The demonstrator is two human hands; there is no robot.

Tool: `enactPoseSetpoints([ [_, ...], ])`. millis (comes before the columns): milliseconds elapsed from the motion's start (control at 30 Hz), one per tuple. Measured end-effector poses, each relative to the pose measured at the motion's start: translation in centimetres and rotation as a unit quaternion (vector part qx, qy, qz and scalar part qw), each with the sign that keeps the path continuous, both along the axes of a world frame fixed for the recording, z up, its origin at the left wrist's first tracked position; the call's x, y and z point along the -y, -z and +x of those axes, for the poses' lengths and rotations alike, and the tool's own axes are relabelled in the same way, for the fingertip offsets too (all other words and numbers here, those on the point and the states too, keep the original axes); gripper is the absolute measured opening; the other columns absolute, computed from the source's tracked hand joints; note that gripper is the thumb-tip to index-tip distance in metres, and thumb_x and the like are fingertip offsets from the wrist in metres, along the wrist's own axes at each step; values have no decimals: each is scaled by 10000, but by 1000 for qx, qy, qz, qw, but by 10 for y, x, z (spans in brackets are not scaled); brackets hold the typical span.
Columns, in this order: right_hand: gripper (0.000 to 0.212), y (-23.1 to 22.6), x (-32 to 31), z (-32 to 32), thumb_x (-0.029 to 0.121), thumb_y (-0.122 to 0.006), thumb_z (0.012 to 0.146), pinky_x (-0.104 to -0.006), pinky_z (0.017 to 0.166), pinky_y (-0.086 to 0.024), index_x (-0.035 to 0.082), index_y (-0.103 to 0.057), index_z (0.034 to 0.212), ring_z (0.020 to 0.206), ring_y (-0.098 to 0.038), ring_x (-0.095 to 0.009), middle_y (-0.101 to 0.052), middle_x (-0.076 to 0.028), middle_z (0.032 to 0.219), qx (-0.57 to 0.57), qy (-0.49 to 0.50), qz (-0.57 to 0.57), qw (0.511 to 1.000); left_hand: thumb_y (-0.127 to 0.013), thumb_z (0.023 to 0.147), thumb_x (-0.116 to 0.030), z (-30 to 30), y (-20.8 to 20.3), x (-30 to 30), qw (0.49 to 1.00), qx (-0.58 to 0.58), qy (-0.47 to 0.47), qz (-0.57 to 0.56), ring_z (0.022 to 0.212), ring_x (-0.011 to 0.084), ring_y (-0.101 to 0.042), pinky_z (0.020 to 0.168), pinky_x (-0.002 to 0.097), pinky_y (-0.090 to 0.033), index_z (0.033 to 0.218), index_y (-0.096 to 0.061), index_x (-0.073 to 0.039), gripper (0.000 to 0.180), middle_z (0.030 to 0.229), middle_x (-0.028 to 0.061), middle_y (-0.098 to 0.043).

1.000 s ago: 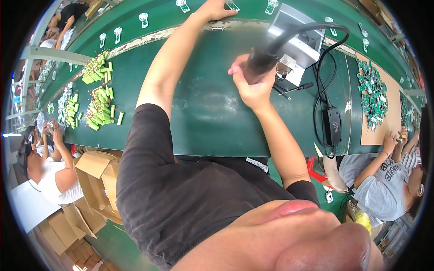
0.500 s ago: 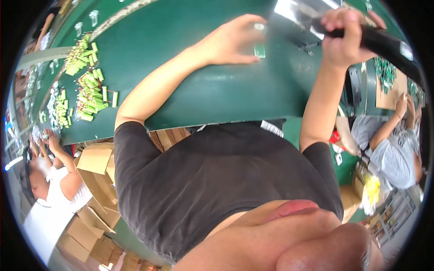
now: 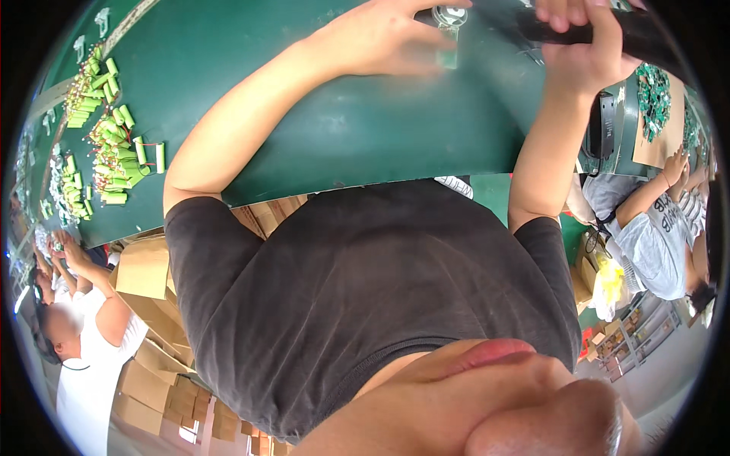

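Observation:
My left hand (image 3: 388,38) is over the far middle of the green table, its fingers apart and partly smeared by motion. Right at its fingertips lies a small clear piece (image 3: 450,17) with a round top and a green lower part; whether the fingers touch it is hard to see. Farther right, my right hand (image 3: 582,49) is wrapped round the thick black handle (image 3: 646,38) of a tool. The tool's front end points toward the small piece and is blurred, so its kind cannot be made out.
Several light-green battery cells with wires (image 3: 118,156) are heaped on the left of the table (image 3: 342,137). A black device (image 3: 602,125) and a pile of green circuit boards (image 3: 654,99) lie right. People work on both sides. Cardboard boxes (image 3: 144,273) stand below left.
The whole view has shifted, so the table and my hands appear higher. My right hand keeps its grip on the black handle, whose shiny front end has mostly left the picture.

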State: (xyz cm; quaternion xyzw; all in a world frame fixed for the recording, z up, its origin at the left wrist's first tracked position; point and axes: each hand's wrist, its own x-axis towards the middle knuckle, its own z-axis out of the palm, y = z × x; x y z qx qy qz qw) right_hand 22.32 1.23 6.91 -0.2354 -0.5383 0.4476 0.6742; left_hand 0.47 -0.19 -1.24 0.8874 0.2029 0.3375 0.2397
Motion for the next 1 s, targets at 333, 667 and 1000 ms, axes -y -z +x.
enactPoseSetpoints([
  [333, 421, 38, -1, -21, -42, -577, 949, -294, 498, -450, 44, -360, 1300, 476, -468, -143, -478, -38, 648, 30, -82, 69, 994, -853, 745, -187, 1, 4, -1, 1000, -5, 5, 0, 1299, 416, -554, 1091, 439, -476, 1019, -768, -17, 333, 1448, 267, -499],
  [667, 399, 51, 0, -27, -69, -590, 927, -295, 509, -460, 38, -382, 1251, 480, -488, -152, -520, -66, 671, 32, -81, 54, 995, -838, 758, -195, -1, 3, 0, 1000, -15, 3, -5, 1272, 417, -560, 1071, 438, -485, 1038, -776, -21, 336, 1434, 269, -491],
  [1000, 400, 64, 1, -27, -87, -619, 903, -289, 508, -451, 31, -398, 1215, 508, -509, -146, -535, -72, 713, 13, -51, 40, 998, -824, 804, -280, 1, 12, 10, 996, -52, -70, -33, 1262, 284, -598, 1018, 418, -534, 1146, -745, -159, 371, 1479, 90, -512],
])
